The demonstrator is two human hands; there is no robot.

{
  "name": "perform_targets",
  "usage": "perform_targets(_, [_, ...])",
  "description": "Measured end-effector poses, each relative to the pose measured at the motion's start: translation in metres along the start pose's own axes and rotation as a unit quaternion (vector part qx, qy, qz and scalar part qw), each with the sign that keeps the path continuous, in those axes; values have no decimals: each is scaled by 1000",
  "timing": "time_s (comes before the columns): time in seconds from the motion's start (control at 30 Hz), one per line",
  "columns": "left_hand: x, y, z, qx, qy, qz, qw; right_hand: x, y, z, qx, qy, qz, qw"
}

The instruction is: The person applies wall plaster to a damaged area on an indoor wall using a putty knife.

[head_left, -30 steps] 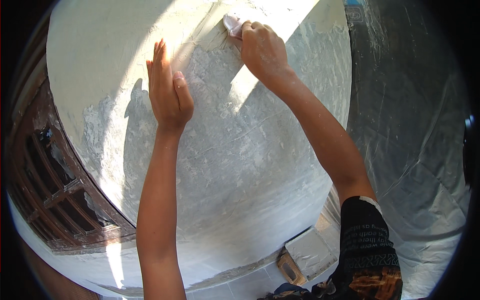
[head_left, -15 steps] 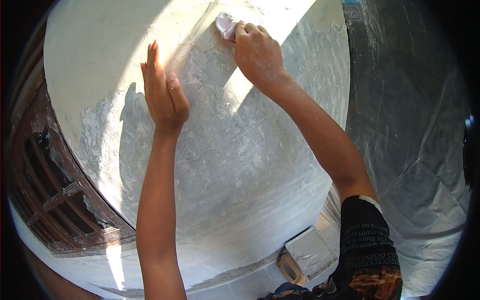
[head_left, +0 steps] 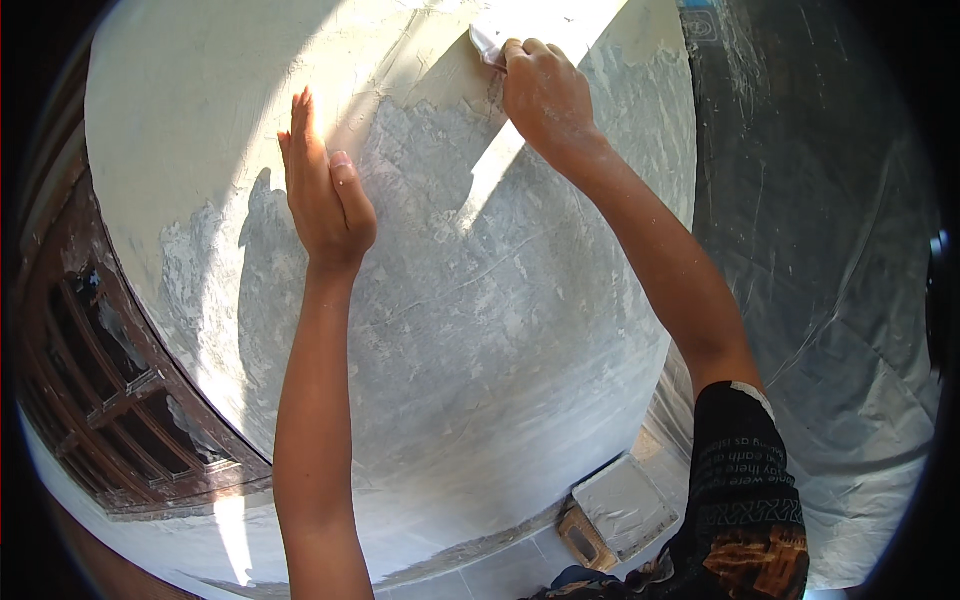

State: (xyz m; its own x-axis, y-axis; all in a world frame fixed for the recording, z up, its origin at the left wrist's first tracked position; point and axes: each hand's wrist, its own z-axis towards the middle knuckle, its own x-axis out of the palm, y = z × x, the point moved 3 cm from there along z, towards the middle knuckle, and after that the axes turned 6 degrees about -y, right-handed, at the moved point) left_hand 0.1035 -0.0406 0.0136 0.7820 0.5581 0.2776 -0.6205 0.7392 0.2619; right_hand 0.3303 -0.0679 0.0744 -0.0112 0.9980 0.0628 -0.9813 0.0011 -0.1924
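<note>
Grey cement wall (head_left: 440,290) carries a cream coat of putty (head_left: 200,90) across its upper part, ending in a ragged lower edge. My right hand (head_left: 548,95) is closed around a putty scraper (head_left: 488,46) at the upper middle. The scraper's pale, putty-smeared blade is at the wall, near the coat's lower edge; its handle is hidden in my fingers. My left hand (head_left: 328,195) rests its edge against the wall with fingers stretched up and nothing in it. White specks dot my right wrist.
A brown wooden window frame (head_left: 140,385) borders the wall at left. Dark plastic sheeting (head_left: 820,230) hangs at right. Below, by my right sleeve, a grey square tray (head_left: 628,505) stands beside a wooden piece with a slot (head_left: 585,540) on the tiled floor (head_left: 490,570).
My right hand has moved the scraper to the right along the wall, and its blade now appears more edge-on. My left hand has barely shifted.
</note>
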Motion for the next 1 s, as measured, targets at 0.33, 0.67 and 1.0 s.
perform_targets(0.33, [-2,5,-3,9,12,0,1000,-30,32,-23,13,-27,112,993])
perform_targets(0.67, [-9,9,-1,6,29,-5,1000,-21,94,-79,-132,40,155,978])
perform_targets(1.0, [-40,39,33,103,39,78,991,3,32,17,-8,-11,18,1000])
